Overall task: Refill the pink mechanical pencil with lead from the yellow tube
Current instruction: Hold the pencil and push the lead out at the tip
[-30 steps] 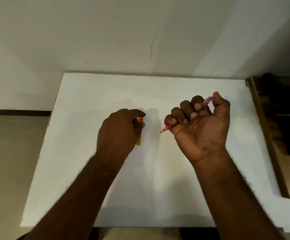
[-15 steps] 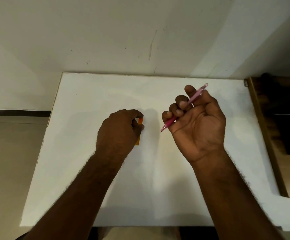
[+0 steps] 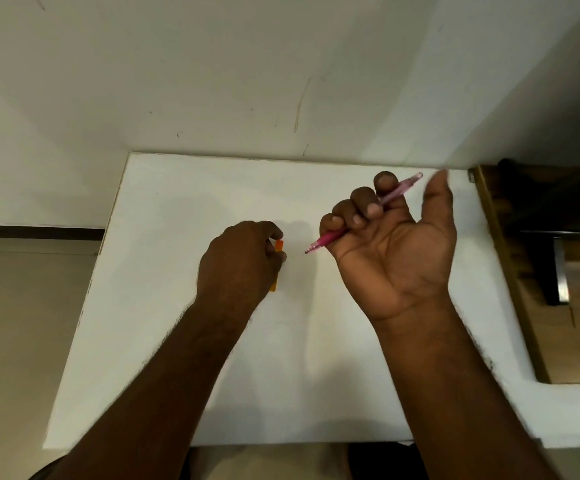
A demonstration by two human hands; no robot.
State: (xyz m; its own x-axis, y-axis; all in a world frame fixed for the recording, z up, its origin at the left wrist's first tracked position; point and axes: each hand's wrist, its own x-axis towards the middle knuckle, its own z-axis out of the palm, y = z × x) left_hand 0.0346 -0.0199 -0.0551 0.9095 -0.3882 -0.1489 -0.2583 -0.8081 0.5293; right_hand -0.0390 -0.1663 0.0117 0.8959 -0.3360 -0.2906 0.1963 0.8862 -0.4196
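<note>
My right hand (image 3: 392,247) holds the pink mechanical pencil (image 3: 330,239) above the white table (image 3: 191,358). Its fingers curl around the barrel, the palm faces me and the thumb stands off to the right, blurred. The pencil's tip points down-left and its cap end sticks up past my fingers. To the left, my left hand (image 3: 240,261) rests on the table and pinches the yellow lead tube (image 3: 278,252), which shows an orange top. Most of the tube is hidden behind that hand.
A white wall rises right behind the table's far edge. A dark wooden piece of furniture (image 3: 538,258) with a metal part stands against the table's right side. Beige floor lies to the left.
My right thumb has come off the pencil's cap end and swung out to the right. The pencil has tilted a little. My left hand has stayed on the tube.
</note>
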